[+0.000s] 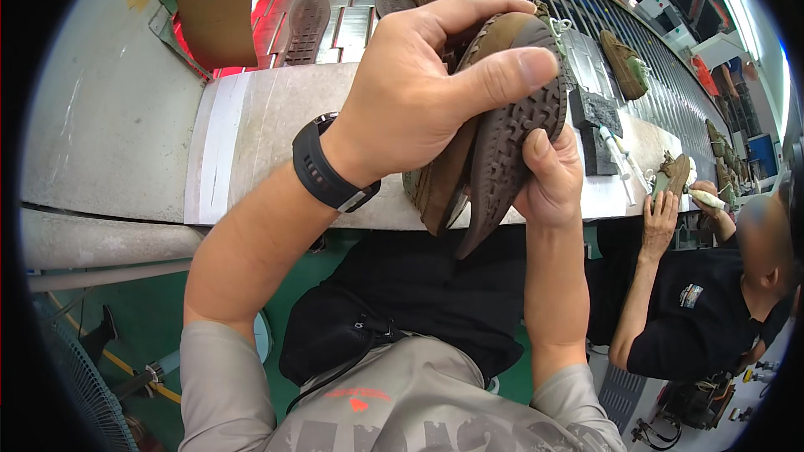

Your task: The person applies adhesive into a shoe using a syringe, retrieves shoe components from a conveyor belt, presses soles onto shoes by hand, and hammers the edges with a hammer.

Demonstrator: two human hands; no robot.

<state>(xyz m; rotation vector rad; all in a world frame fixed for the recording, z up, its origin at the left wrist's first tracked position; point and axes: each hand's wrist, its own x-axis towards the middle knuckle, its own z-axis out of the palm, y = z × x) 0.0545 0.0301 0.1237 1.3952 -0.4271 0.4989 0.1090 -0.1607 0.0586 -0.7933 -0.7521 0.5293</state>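
Note:
Both hands hold a brown shoe up above the workbench, its dark treaded sole turned to the right. Fingers of my left hand wrap over the upper, and the thumb presses on the sole near its far end. Lower down, my right hand grips the sole's right edge, with its thumb on the tread. At the near end the sole stands apart from the upper, leaving a gap. The palm side of my left hand and some right-hand fingers are hidden.
Beyond the pale bench runs a roller conveyor carrying loose soles and shoes. Black foam blocks and a white brush-like tool lie to the right. A co-worker handles another shoe there. A fan stands lower left.

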